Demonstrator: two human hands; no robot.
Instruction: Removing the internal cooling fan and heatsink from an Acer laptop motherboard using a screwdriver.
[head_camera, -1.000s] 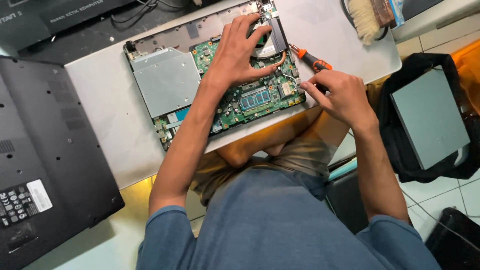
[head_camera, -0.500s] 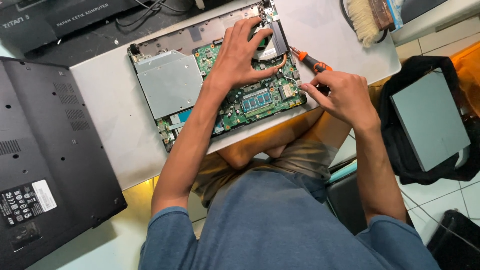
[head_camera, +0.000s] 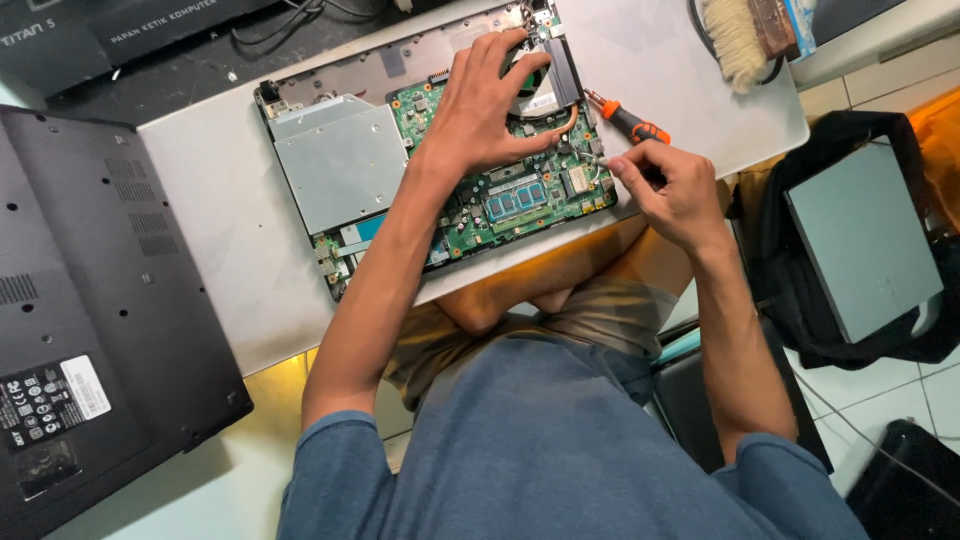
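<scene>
White table fills the middle, and an opened laptop lies on it with its green board showing. Right hand has its grip pinched on something tiny at the laptop's near right corner; what it is cannot be told. Left hand rests spread flat on the green board. An orange screwdriver lies just beside the laptop's right edge. A black cover lies left of the laptop.

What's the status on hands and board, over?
Left hand spread flat on the green circuit board. Right hand grips the orange-handled screwdriver at the board's edge. Nothing in the way.
</scene>
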